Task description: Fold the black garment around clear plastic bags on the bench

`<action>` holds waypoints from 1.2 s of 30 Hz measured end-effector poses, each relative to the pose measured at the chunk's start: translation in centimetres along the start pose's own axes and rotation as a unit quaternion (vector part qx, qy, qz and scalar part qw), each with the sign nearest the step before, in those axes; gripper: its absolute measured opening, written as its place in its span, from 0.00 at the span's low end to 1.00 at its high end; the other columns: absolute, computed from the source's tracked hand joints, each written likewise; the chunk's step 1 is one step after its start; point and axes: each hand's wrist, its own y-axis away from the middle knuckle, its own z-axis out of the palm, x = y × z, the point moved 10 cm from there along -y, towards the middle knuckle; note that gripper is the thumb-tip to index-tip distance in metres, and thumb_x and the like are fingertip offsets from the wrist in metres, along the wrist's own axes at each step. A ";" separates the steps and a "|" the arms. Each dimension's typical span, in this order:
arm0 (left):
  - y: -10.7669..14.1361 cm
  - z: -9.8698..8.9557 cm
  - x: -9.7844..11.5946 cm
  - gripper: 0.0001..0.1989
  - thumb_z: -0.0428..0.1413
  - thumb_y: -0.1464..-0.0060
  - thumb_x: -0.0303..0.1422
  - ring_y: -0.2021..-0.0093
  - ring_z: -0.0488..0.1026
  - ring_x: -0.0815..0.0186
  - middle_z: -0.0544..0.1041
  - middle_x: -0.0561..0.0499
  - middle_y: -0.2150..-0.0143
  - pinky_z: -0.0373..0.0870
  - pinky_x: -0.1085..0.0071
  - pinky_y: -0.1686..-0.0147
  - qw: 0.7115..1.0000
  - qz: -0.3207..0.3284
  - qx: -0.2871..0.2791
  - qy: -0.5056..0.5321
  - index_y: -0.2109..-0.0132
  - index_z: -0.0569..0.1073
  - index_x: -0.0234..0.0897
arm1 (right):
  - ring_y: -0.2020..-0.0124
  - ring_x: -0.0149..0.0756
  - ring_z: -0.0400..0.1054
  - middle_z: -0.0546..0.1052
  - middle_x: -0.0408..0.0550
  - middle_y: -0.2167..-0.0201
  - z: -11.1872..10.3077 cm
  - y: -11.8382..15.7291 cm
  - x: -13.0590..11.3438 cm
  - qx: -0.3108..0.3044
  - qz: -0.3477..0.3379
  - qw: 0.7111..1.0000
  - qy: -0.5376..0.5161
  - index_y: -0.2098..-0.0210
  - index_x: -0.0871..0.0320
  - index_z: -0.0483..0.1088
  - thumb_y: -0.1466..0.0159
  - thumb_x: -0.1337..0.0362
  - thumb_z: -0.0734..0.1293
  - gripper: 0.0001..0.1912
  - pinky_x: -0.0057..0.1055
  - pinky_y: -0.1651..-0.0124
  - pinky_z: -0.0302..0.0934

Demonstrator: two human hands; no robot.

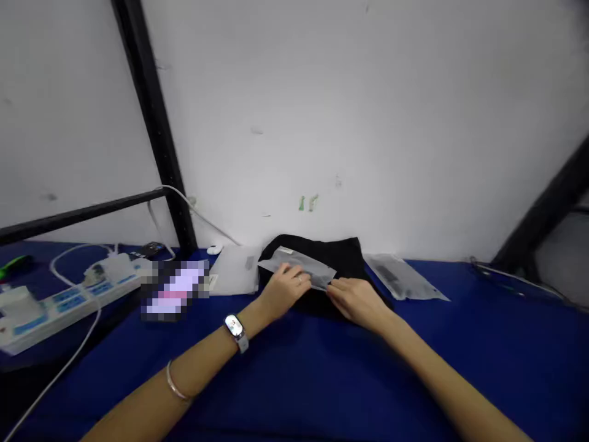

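Note:
A frosted, see-through plastic bag (301, 263) lies at a slant on top of a folded black cloth (338, 248) by the wall. My left hand (284, 290) has its fingers curled over the bag's lower edge near the middle, gripping it. At the bag's lower right corner, my right hand (358, 301) is closed in a pinch on the edge. The fingertips of both hands are partly hidden. To the right of the cloth lies another frosted bag (405, 279). Pale plastic bags (235, 270) lie flat on the left.
The surface is covered in blue (294, 380). On the left are a phone with a blurred screen (177, 291), a white power strip (73, 304) with plugs and cables, and a small white object (214, 250). Black metal posts (156, 123) stand against the white wall.

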 end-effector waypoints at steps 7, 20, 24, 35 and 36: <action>1.3 -1.8 -5.9 0.08 0.50 0.38 0.25 0.53 0.69 0.59 0.78 0.47 0.59 0.60 0.61 0.56 0.995 -0.081 0.004 -0.064 0.60 0.74 0.36 | 0.74 0.31 0.66 0.72 0.45 0.74 -2.0 1.2 5.4 0.016 0.098 0.993 0.064 0.72 0.58 0.67 0.31 0.65 0.55 0.16 0.30 0.73 0.47; 2.0 -2.8 -8.1 0.08 0.48 0.37 0.26 0.58 0.70 0.61 0.77 0.48 0.62 0.60 0.63 0.58 0.990 -0.128 0.022 -0.050 0.62 0.71 0.36 | 0.55 0.42 0.66 0.70 0.56 0.52 -3.2 0.6 4.0 0.076 0.075 0.994 0.007 0.47 0.57 0.67 0.34 0.65 0.59 0.16 0.36 0.57 0.61; 1.6 -2.8 -7.7 0.07 0.48 0.37 0.26 0.58 0.70 0.61 0.77 0.47 0.62 0.60 0.62 0.58 0.991 -0.123 0.014 -0.052 0.61 0.71 0.35 | 0.56 0.42 0.65 0.70 0.58 0.51 -2.5 -0.7 1.2 0.057 0.027 0.998 0.015 0.56 0.57 0.71 0.36 0.73 0.58 0.14 0.37 0.58 0.60; 1.3 -3.4 -7.3 0.07 0.48 0.37 0.26 0.58 0.70 0.60 0.77 0.47 0.61 0.60 0.62 0.58 0.991 -0.118 0.023 -0.050 0.61 0.71 0.35 | 0.56 0.42 0.66 0.71 0.57 0.51 -1.8 -0.7 1.4 0.063 0.045 0.996 0.051 0.53 0.57 0.71 0.37 0.75 0.59 0.17 0.36 0.59 0.60; 1.2 -3.5 -7.2 0.07 0.48 0.37 0.26 0.58 0.70 0.60 0.77 0.47 0.61 0.61 0.63 0.58 0.992 -0.117 0.028 -0.049 0.61 0.71 0.35 | 0.56 0.42 0.66 0.71 0.57 0.51 -1.9 -0.6 1.6 0.068 0.055 0.994 0.060 0.52 0.57 0.71 0.37 0.75 0.59 0.17 0.36 0.59 0.60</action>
